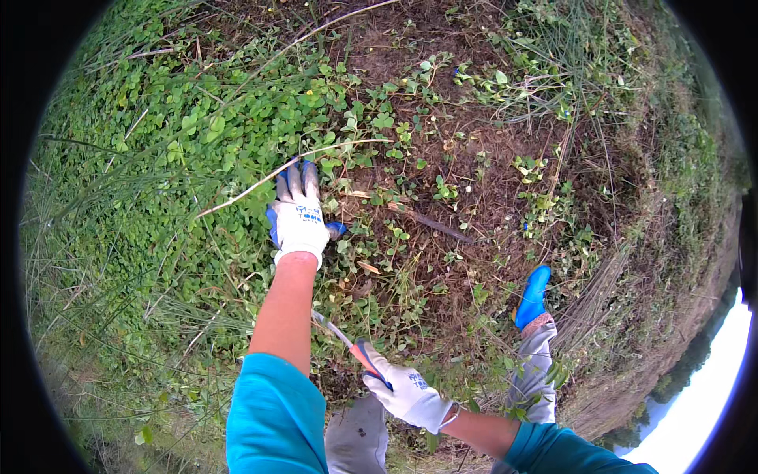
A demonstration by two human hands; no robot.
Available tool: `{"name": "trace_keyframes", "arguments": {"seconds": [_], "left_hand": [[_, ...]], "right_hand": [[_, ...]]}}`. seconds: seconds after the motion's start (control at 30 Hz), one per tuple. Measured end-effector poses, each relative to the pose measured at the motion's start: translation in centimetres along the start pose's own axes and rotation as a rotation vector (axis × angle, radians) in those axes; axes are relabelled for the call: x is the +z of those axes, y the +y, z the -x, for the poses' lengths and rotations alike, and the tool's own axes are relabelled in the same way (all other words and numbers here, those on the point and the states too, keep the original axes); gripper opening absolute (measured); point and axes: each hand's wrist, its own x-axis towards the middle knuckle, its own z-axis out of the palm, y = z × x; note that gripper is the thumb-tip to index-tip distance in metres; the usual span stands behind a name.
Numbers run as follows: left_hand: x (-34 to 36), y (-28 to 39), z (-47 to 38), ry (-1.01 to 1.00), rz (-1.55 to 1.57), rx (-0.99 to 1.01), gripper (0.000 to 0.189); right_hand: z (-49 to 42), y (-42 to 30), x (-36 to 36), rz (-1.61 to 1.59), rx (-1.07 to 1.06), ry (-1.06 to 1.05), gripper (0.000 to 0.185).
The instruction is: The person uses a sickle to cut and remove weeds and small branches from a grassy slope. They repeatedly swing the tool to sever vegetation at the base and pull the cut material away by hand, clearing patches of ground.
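My left hand (300, 213), in a white work glove with blue, soiled fingers, reaches into low green clover-like plants (237, 127). Its fingers point away from me, with the thumb spread to the right; no object shows in it. A dry pale stalk (254, 186) crosses just beyond and beside the fingertips. My right hand (408, 385), gloved alike, is closed around the orange and dark blue handle (366, 360) of a hand tool. The tool's metal part (331, 327) points up and left, and its far end is hidden behind my left forearm or among the plants.
Brown ground with dry roots and sparse plants (450, 148) lies to the right of the dense growth. A dark stick (438, 225) rests on it. My blue boot (533, 296) stands at the right. Long grass (551, 89) lies at the upper right, and dry stems (598, 284) beyond the boot.
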Motion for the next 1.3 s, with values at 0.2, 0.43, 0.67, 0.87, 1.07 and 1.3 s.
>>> {"name": "trace_keyframes", "arguments": {"seconds": [0.2, 0.43, 0.67, 0.87, 1.07, 1.3], "left_hand": [[5.5, -3.0, -2.0, -0.183, 0.377, -0.338, 0.051], [4.4, -3.2, -0.6, -0.098, 0.232, -0.068, 0.017], [6.4, -5.2, 2.4, -0.064, 0.133, -0.018, 0.014], [7.0, -4.2, 3.0, 0.029, 0.145, 0.047, 0.013], [10.5, -5.3, 10.6, -0.147, 0.015, 0.111, 0.009], [12.6, -6.6, 16.7, -0.097, -0.168, 0.164, 0.005]], "right_hand": [[-4.4, 0.0, -6.3, -0.246, -0.068, 0.461, 0.062], [-12.3, 0.4, -8.3, 0.431, -0.167, 0.339, 0.06], [-1.4, 0.2, -10.5, 0.234, -0.066, 0.304, 0.062], [-13.8, -2.8, -9.5, 0.439, -0.214, 0.311, 0.057], [3.7, 2.3, -6.4, 0.217, 0.239, 0.008, 0.063], [-4.5, -2.0, -8.7, 0.414, -0.128, 0.319, 0.06]]}}
